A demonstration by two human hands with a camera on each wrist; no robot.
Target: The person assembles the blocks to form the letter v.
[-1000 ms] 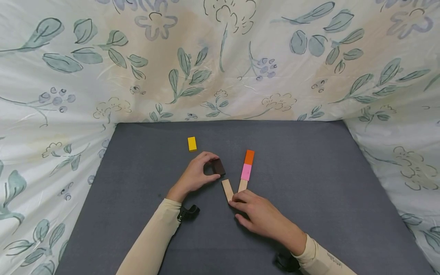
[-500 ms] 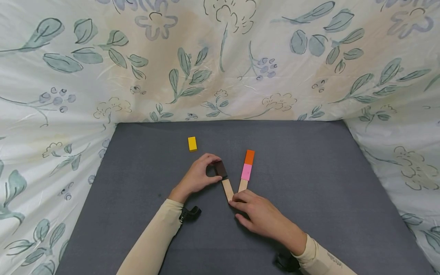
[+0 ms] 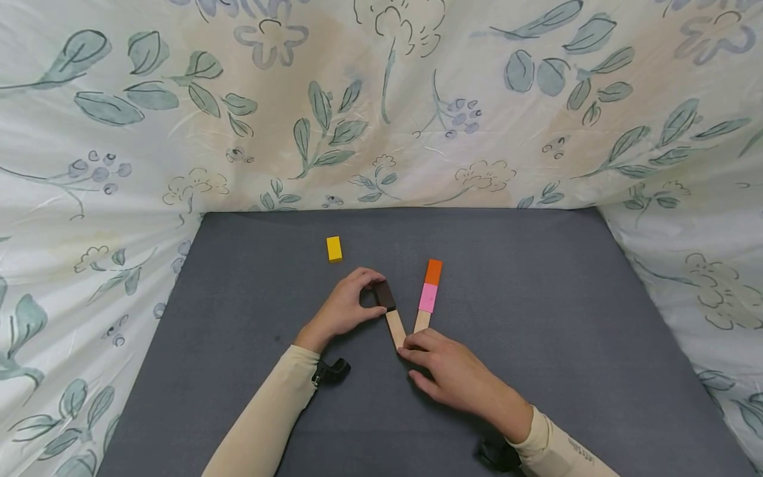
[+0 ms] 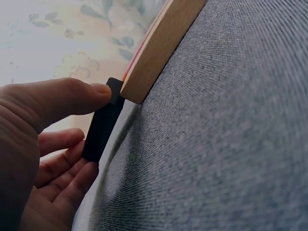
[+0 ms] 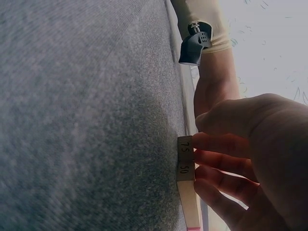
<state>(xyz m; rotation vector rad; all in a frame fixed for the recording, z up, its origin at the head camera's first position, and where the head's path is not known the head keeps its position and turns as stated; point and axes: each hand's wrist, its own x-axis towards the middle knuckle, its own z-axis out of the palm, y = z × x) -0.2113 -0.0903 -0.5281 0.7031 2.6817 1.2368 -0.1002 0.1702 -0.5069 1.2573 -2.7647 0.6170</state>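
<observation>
My left hand [image 3: 342, 310] pinches a dark brown block [image 3: 384, 295] between thumb and fingers. In the left wrist view the thumb lies on one end of this block [image 4: 103, 125], which meets the corner of a plain wooden block [image 4: 156, 53]. That left wooden block [image 3: 395, 329] slants towards a second wooden block [image 3: 422, 321], forming a V. Beyond the second one, a pink block [image 3: 428, 298] and an orange block [image 3: 434, 272] continue the row. The fingertips of my right hand [image 3: 450, 374] rest on the wooden blocks' near ends, printed 75 and 50 in the right wrist view.
A yellow block [image 3: 334, 249] lies apart, farther back and left. Dark grey cloth [image 3: 536, 318] covers the table. Leaf-patterned curtains [image 3: 381, 132] hang along the back and both sides. Each wrist carries a black camera [image 3: 332, 371].
My left hand has brought the dark brown block slightly right and nearer, turning it in line with the left wooden block, so their ends now meet. The right hand stays in place.
</observation>
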